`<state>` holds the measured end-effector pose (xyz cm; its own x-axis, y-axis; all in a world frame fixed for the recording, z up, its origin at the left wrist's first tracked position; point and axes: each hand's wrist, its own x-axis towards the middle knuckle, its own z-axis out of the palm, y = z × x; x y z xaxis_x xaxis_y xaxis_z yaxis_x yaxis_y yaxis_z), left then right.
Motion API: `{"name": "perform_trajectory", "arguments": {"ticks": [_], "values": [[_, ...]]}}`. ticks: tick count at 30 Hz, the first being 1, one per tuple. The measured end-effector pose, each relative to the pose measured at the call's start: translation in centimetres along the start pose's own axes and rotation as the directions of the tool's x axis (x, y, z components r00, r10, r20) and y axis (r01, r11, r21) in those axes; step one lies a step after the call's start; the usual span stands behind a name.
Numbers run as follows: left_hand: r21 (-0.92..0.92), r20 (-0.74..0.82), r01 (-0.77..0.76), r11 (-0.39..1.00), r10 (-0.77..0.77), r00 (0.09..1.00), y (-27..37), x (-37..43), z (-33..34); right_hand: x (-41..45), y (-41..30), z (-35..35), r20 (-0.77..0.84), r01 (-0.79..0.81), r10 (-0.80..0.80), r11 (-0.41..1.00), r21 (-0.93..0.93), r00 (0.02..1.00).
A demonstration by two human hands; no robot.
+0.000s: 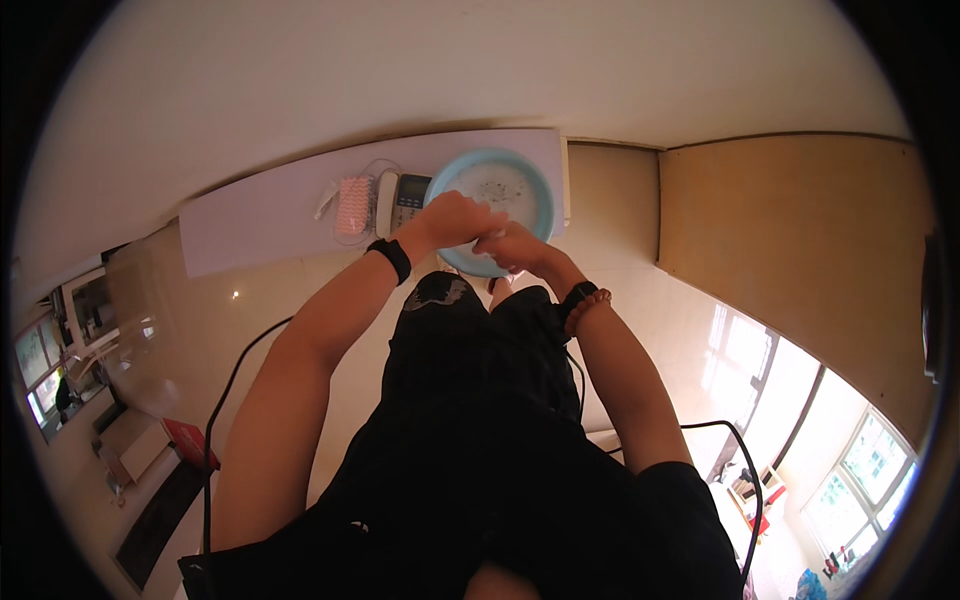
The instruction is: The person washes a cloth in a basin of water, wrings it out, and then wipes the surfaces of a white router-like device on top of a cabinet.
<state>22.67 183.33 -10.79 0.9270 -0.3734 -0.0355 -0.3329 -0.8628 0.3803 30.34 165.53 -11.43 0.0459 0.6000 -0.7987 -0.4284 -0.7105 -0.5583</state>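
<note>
A round light-blue plastic basin [547,196] holds cloudy water [472,176] with dark specks in the middle. Over its near half, my left hand [454,219] and my right hand [519,246] come together with fingers curled, touching or nearly touching. The fingers are slightly blurred, and whether something pale is pinched between them is unclear. Just left of the basin, partly behind my left hand, is a corded desk telephone [413,189] with its white handset [386,202].
The basin stands on a narrow white shelf [262,217] along the wall. A pink-and-white patterned pack [354,205] in clear plastic lies left of the telephone. A wooden panel [780,225] rises at the right. Black cables [241,361] hang beside both my arms.
</note>
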Motion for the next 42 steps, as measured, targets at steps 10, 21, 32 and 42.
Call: {"name": "perform_trajectory", "arguments": {"ticks": [10,21,32,42], "values": [[-0.455,0.714,0.768,0.451,-0.33,0.617,3.2,2.7,-2.4,-4.5,1.6,1.5,-0.132,0.106,-0.84,0.219,-0.97,0.527],[-0.336,0.478,0.611,0.717,-0.429,0.767,3.1,1.5,-0.4,-1.6,1.0,-0.2,-0.129,0.126,-0.747,0.275,-0.953,0.652],[-0.002,0.178,0.119,0.993,-0.117,0.977,0.2,1.4,-1.1,0.1,-1.1,0.7,-0.305,0.056,-0.312,0.776,-0.628,0.9],[-0.133,0.147,0.07,0.989,-0.05,0.988,1.1,0.8,-1.6,-1.6,-1.3,-1.1,0.019,0.23,-0.23,0.953,-0.196,0.973]]}}
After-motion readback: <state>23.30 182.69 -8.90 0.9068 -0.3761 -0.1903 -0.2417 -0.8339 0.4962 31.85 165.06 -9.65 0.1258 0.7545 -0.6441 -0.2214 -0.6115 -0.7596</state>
